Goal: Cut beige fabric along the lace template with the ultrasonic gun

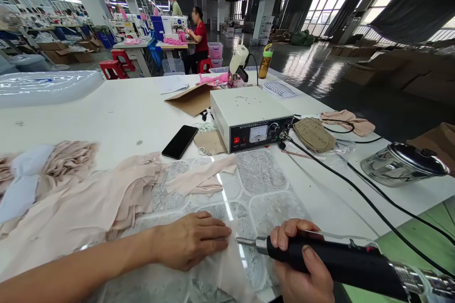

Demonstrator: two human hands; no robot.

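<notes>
From where I stand, the white table (117,109) fills most of the view, a clear patterned mat (263,173) over its lower middle. A layered stack of pale pink fabric (133,189) spreads across the left of the frame; I'd judge plenty is left, though I can't tell which layers have been worked. The control box (249,99), its red switch lit, sits at centre. At lower right, the right hand (300,277) is wrapped around a black corded tool (344,260). The left hand (192,241), apart from it, lies palm down at lower centre on a thin fabric piece (229,270), seemingly mid-work. Just above lies a crossed strip (202,177), perhaps finished. The metal tip (246,241) meets or nearly meets the piece's edge; I can't tell which.
</notes>
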